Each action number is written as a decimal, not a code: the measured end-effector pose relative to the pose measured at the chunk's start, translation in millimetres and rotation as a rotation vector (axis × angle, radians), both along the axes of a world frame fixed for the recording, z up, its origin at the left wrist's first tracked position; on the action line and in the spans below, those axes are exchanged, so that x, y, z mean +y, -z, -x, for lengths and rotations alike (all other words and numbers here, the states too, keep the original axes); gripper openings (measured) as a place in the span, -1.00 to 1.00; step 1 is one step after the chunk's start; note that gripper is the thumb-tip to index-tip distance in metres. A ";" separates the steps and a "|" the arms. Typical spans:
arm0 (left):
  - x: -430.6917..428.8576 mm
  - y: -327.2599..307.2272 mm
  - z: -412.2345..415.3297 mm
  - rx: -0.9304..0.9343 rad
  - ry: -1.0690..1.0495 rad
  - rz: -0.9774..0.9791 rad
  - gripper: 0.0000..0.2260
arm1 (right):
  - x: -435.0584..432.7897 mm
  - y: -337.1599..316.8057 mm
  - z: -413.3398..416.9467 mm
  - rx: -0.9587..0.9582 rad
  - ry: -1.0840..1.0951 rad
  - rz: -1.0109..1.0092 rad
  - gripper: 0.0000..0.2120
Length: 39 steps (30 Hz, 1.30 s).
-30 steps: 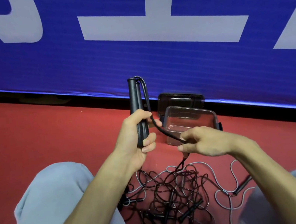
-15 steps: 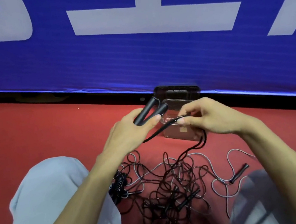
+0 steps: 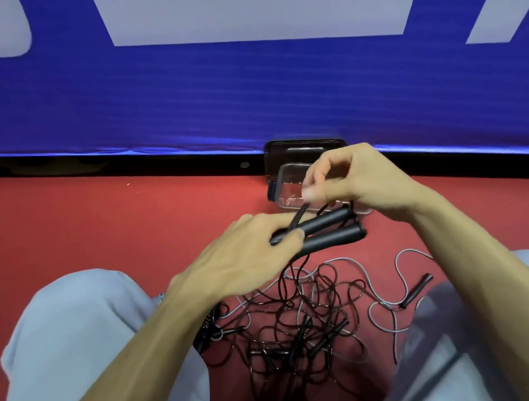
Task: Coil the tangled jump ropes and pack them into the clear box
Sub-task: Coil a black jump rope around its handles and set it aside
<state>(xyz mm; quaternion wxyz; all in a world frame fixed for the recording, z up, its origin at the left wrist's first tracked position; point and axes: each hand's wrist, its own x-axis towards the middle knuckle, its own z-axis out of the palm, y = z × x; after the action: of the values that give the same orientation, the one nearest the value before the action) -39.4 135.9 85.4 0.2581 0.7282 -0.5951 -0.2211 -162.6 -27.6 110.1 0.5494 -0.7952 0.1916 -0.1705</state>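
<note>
While the person sits on the red floor in front of a blue banner, the left hand closes its grip round two black handles of one jump rope, held side by side and lying almost level with their free ends pointing right. A second ago the same handles stood upright in that hand; half a second ago they slanted up toward the box. The right hand has risen and now hangs over the clear box, its thumb and fingers pinched on the black cord that climbs from the handles, though the fingertips are blurred. A second ago that hand sat lower, nearer the person, pulling the cord out to the right.

The clear box stands open on the floor just beyond the hands, with a dark lid behind it against the foot of the banner. Nothing coiled can be made out inside it. Below the hands, between the knees in pale trousers, the tangle of jump ropes lies on the floor where it lay before, black loops piled over one another. A grey rope trails out to the right of it, one black handle end resting beside the right knee.
</note>
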 end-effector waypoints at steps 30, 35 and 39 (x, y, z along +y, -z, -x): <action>-11.6 9.4 -35.1 -0.019 -0.307 0.027 -0.31 | 22.7 2.8 -12.2 0.015 -0.199 0.741 -0.91; -4.3 3.8 -22.7 -0.032 -0.168 -0.098 -0.39 | 16.5 -5.3 -8.7 -0.063 0.096 0.709 -0.77; -2.8 7.5 -8.3 -0.169 -0.082 -0.165 -0.60 | 15.5 -1.3 -6.3 0.111 0.051 0.500 -0.75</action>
<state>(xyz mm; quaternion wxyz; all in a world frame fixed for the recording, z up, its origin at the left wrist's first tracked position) -31.1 133.0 77.9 0.1552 0.7868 -0.5643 -0.1962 -156.2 -12.1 111.4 0.3198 -0.9094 0.1932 -0.1826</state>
